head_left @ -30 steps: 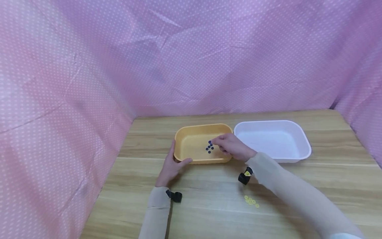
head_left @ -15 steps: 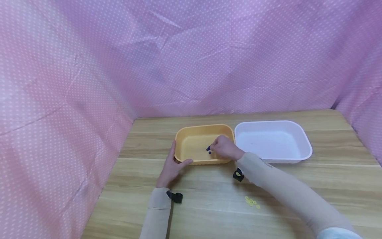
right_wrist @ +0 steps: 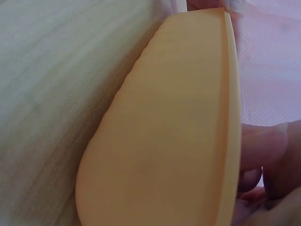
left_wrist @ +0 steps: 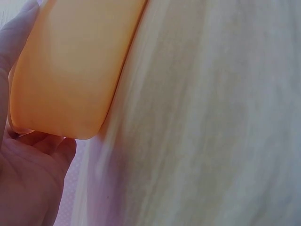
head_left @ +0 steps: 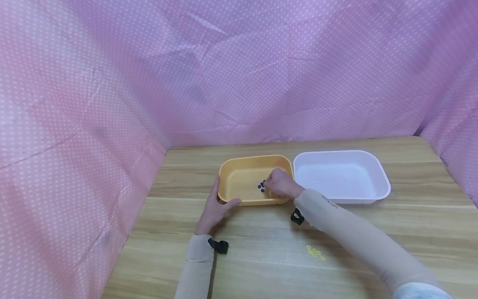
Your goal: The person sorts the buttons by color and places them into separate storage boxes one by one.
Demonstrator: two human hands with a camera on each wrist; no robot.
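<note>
A shallow orange-yellow tray stands on the wooden table. My left hand grips its left end, thumb at the front rim and fingers along the side; the left wrist view shows those fingers against the tray wall. Inside the tray, right of its middle, lies a cluster of small dark blue discs. Over them my right hand reaches in with curled fingers, pinching at a disc that the fingertips hide. In the right wrist view the tray wall covers most of that hand's fingers.
A white tray sits right beside the orange one. Several small yellow rings lie near the table's front, below my right forearm. Pink dotted cloth hangs behind the table and at its sides.
My right hand has shifted slightly, its pointing finger drawing back into a pinch among the dark discs. The topmost disc no longer shows in its former place. My left hand stays put.
</note>
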